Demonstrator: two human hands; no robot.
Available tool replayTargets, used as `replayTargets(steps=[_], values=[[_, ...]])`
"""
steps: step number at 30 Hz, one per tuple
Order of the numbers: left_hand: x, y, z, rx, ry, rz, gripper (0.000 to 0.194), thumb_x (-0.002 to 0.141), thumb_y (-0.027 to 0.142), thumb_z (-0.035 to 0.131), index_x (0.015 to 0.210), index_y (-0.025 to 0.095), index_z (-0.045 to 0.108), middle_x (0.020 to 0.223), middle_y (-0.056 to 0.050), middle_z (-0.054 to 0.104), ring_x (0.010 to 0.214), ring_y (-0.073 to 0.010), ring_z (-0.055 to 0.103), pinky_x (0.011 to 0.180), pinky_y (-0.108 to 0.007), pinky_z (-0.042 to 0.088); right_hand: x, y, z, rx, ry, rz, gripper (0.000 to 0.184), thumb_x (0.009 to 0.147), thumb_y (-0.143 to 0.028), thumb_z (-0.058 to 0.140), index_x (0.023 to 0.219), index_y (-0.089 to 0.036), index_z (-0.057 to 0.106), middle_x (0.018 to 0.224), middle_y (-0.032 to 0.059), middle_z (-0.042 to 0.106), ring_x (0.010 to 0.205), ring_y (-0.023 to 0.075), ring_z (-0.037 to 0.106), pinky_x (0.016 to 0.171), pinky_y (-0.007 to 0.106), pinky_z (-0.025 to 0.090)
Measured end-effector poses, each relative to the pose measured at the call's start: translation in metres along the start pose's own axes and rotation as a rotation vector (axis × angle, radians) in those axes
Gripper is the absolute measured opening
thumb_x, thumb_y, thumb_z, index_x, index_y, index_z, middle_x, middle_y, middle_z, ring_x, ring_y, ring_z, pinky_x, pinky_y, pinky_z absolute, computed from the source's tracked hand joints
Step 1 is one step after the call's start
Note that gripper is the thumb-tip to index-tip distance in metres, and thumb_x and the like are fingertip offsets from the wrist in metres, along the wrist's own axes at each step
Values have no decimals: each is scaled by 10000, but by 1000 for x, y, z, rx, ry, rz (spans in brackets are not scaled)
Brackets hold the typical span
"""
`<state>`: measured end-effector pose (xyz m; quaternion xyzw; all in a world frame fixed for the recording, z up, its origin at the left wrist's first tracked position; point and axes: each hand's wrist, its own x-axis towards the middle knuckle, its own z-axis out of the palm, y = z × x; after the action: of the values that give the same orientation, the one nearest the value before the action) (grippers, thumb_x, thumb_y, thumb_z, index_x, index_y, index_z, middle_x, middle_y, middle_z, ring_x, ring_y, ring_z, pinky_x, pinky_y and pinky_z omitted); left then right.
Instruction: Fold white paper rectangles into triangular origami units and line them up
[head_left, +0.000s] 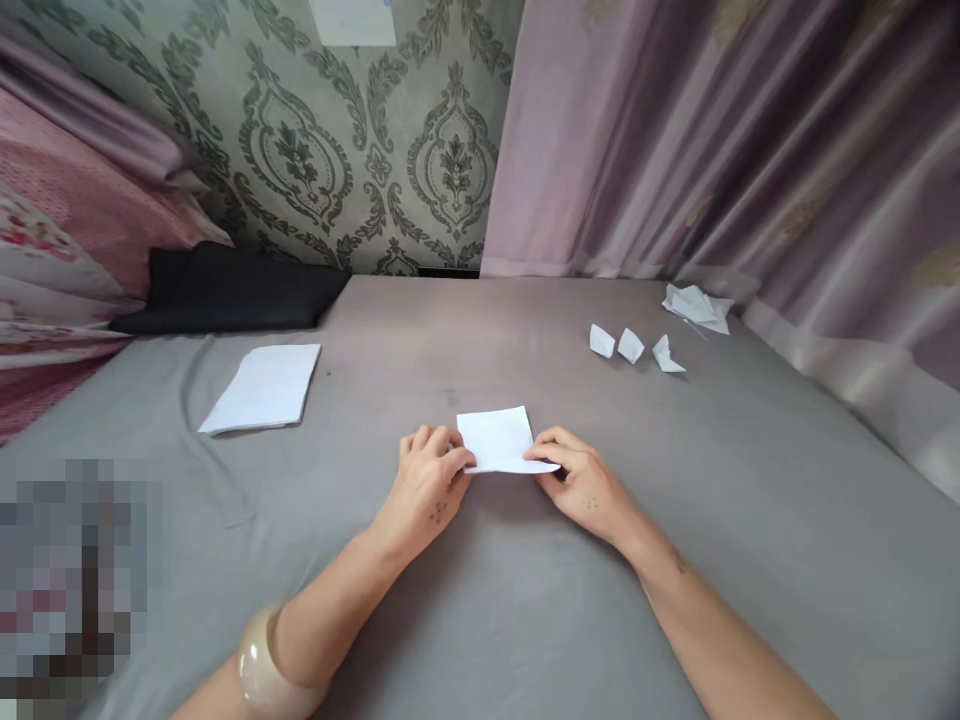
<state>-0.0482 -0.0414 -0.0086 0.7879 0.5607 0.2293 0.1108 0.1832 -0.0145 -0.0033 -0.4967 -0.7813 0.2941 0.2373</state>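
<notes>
A small white sheet of paper [495, 438] lies in front of me on the grey cloth surface, its near edge bent up along a fold. My left hand [436, 465] grips its near left corner between thumb and fingers. At the near right corner, my right hand [576, 475] pinches the paper the same way, with the thumb below and fingers on top. The underside of the sheet is hidden from view.
To the left rests a stack of white paper [262, 388], with a folded black cloth [240, 288] behind it. Three small folded paper pieces [631, 346] stand at the right, and crumpled paper [696, 307] lies farther back. Curtains [675, 140] hang along the right side.
</notes>
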Motion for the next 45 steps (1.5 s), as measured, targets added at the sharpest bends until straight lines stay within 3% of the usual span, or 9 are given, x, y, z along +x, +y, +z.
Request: replayTargets(steps=[4, 7, 10, 14, 18, 26, 45], values=[[-2, 1, -2, 24, -11, 7, 175, 881, 200, 501, 893, 230, 673, 963, -68, 615, 893, -225, 481, 792, -382, 328, -7, -5, -6, -76, -40, -9, 219, 865, -316, 550, 1033, -283, 686, 1010, 13, 601, 724, 118, 553, 643, 248, 408], [-2, 6, -4, -7, -12, -67, 309, 933, 323, 439, 749, 205, 656, 896, -64, 614, 834, -208, 479, 762, -369, 322, -5, -4, -5, -51, -22, 71, 290, 914, -411, 476, 818, -240, 690, 864, -3, 578, 621, 96, 498, 597, 242, 378], [2, 10, -3, -55, -18, -188, 406, 945, 375, 402, 659, 187, 619, 819, -57, 603, 797, -198, 476, 734, -350, 317, 2, -2, 0, -46, 42, 148, 451, 926, -471, 430, 591, -193, 548, 732, -17, 521, 581, 89, 455, 576, 237, 347], [10, 11, 2, -94, -34, -337, 455, 935, 407, 403, 580, 179, 574, 735, -45, 580, 779, -198, 486, 723, -334, 312, 12, -6, 7, -148, 105, 199, 468, 931, -475, 407, 563, -191, 464, 629, -29, 447, 568, 98, 430, 572, 237, 314], [15, 12, 5, -62, -18, -391, 433, 929, 396, 413, 595, 190, 596, 713, -39, 582, 753, -197, 496, 705, -325, 307, 20, -14, 8, -282, 85, 263, 451, 932, -459, 399, 583, -197, 512, 654, -15, 517, 585, 110, 456, 562, 246, 286], [19, 17, 8, 110, -14, -399, 474, 956, 390, 356, 574, 185, 546, 722, -58, 574, 731, -199, 485, 663, -321, 288, 39, -18, 6, -398, -43, 414, 434, 887, -489, 441, 614, -209, 627, 717, 46, 663, 656, 171, 568, 559, 270, 294], [23, 15, 12, 274, -68, -358, 434, 971, 366, 324, 651, 189, 558, 743, -71, 568, 762, -227, 496, 662, -346, 279, 45, -24, 7, -498, -90, 469, 479, 921, -488, 368, 688, -214, 684, 702, 93, 670, 681, 226, 617, 543, 296, 281]])
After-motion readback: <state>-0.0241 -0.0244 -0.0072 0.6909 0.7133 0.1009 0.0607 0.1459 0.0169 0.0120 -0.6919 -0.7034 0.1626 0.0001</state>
